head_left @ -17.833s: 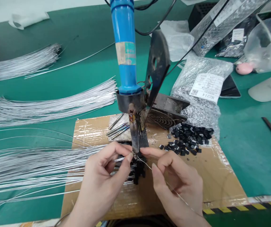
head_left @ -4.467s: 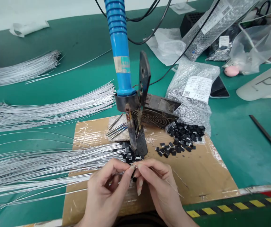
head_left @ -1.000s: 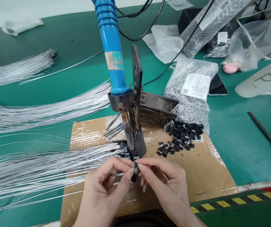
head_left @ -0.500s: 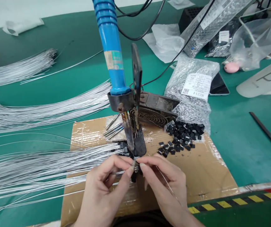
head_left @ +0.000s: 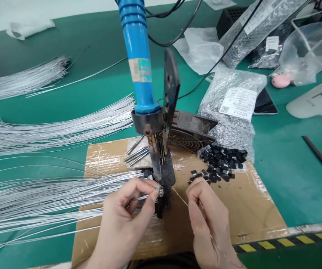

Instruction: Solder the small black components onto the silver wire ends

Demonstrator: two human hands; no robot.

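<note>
My left hand pinches a small black component with thumb and forefinger right at the tip of the blue-handled soldering iron, which stands in a black metal stand. My right hand is closed on a thin solder wire that runs from its fingers up toward the iron's tip. It sits a little right of the tip. Both hands are over a taped cardboard sheet. Finished wires with black ends fan out leftward under my left hand.
A pile of small black components lies on the cardboard's right. Bundles of silver wires lie on the green table to the left. Behind are bubble-wrap bags, a phone, cables and a black rod.
My right hand has drawn away to the right from the iron's tip, pulling the solder wire with it. My left hand stays pinched at the tip.
</note>
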